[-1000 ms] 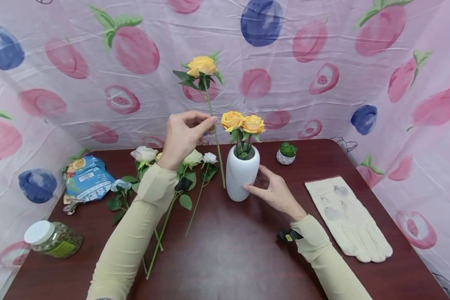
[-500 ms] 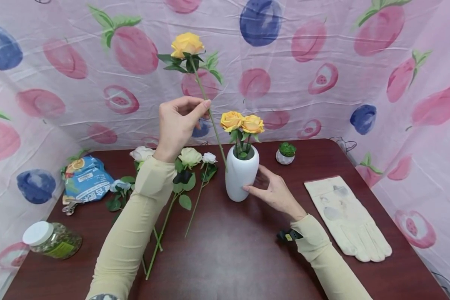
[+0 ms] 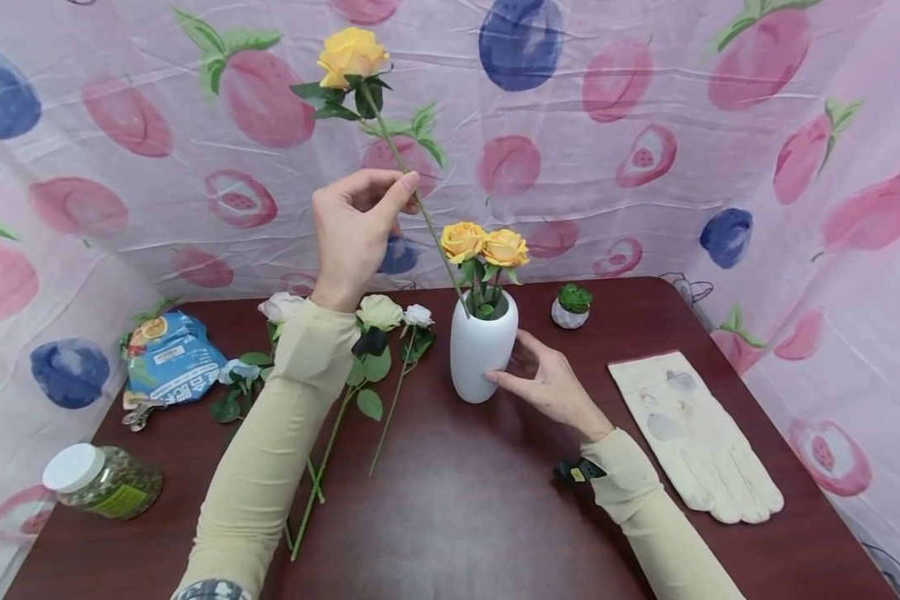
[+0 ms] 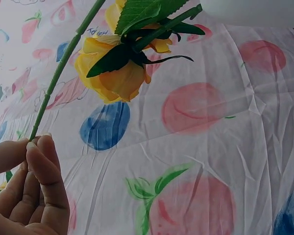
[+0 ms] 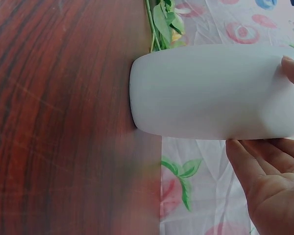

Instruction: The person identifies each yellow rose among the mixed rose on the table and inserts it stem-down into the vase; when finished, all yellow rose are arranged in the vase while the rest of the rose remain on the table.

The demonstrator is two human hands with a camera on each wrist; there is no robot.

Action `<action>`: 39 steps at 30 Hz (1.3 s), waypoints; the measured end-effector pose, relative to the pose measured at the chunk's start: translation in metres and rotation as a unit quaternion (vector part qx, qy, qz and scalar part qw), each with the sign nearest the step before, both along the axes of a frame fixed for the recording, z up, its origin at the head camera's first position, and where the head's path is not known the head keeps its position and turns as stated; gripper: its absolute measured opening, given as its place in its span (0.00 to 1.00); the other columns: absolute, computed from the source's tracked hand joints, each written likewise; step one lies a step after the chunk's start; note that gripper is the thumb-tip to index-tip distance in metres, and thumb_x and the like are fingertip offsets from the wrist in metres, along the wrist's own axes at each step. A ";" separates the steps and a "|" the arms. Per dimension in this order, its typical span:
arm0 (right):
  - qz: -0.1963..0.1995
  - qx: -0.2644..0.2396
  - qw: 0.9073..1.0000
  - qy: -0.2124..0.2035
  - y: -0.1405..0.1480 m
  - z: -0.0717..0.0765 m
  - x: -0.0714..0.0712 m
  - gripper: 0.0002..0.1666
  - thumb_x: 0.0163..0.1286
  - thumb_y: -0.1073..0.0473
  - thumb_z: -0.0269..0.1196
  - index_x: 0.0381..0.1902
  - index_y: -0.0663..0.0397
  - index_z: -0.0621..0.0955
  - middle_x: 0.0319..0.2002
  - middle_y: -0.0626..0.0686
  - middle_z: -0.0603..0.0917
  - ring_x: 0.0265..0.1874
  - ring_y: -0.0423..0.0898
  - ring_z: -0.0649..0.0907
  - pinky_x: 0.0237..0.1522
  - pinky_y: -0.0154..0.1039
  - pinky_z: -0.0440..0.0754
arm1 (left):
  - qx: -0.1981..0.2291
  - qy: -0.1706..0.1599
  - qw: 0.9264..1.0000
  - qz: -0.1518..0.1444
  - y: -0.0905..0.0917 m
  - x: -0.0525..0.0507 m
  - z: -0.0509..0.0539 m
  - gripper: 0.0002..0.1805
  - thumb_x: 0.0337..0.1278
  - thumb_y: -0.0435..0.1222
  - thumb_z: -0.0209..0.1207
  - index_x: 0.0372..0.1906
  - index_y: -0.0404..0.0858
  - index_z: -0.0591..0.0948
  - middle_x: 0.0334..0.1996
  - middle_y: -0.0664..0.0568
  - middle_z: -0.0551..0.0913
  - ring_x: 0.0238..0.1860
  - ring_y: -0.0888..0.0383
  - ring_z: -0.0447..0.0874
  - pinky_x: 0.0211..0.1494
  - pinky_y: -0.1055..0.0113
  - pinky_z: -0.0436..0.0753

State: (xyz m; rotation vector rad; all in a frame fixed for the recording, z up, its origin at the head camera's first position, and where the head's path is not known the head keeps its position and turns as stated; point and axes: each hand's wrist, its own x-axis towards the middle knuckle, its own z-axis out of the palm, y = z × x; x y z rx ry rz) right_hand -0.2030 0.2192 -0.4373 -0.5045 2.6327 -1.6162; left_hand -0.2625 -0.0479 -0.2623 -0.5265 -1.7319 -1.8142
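Observation:
High on the left, my left hand (image 3: 354, 237) pinches the green stem of a yellow rose (image 3: 352, 57) between thumb and fingertips. The rose leans left, and its lower stem end meets the left rim of a white vase (image 3: 482, 358); whether the tip is inside is hard to tell. Two more yellow roses (image 3: 484, 245) stand in the vase. My right hand (image 3: 551, 387) holds the vase from the right, thumb on the front and fingers at its far side, partly hidden. In the right wrist view, the vase (image 5: 210, 93) stands upright on the dark table.
Left of the vase lie white roses (image 3: 380, 312) and a blue flower (image 3: 242, 371), partly under the left sleeve. Farther left are a blue packet (image 3: 176, 358) and a lidded jar (image 3: 112, 481). A small potted succulent (image 3: 572, 307) and cream gloves (image 3: 693, 437) are at right.
My left hand has risen and shifted slightly left with the yellow rose, which tilts more to the left. Its stem end has come up from beside the vase to the rim. The right hand stays put.

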 end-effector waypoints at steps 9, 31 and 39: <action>0.004 -0.004 1.000 0.002 -0.001 0.000 0.000 0.42 0.63 0.48 0.76 0.72 0.45 0.72 0.63 0.55 0.82 0.60 0.53 0.85 0.60 0.52 0.83 | 0.013 0.009 1.000 0.005 0.009 -0.005 -0.008 0.09 0.61 0.35 0.72 0.37 0.31 0.90 0.24 0.51 0.89 0.19 0.60 0.82 0.24 0.68 0.80; 0.002 0.000 1.000 0.000 0.000 0.002 0.001 0.42 0.62 0.48 0.76 0.72 0.44 0.72 0.63 0.55 0.82 0.60 0.53 0.85 0.61 0.52 0.83 | -0.032 -0.047 0.998 -0.006 0.029 0.016 -0.051 0.08 0.63 0.33 0.69 0.39 0.29 0.89 0.30 0.38 0.89 0.23 0.63 0.82 0.28 0.68 0.80; 0.003 -0.005 1.000 0.000 -0.001 0.001 0.001 0.42 0.63 0.48 0.76 0.72 0.44 0.73 0.63 0.55 0.83 0.59 0.53 0.85 0.61 0.51 0.83 | -0.046 -0.082 0.995 -0.031 0.029 0.017 -0.071 0.09 0.64 0.34 0.69 0.41 0.30 0.90 0.31 0.36 0.89 0.22 0.56 0.83 0.29 0.63 0.84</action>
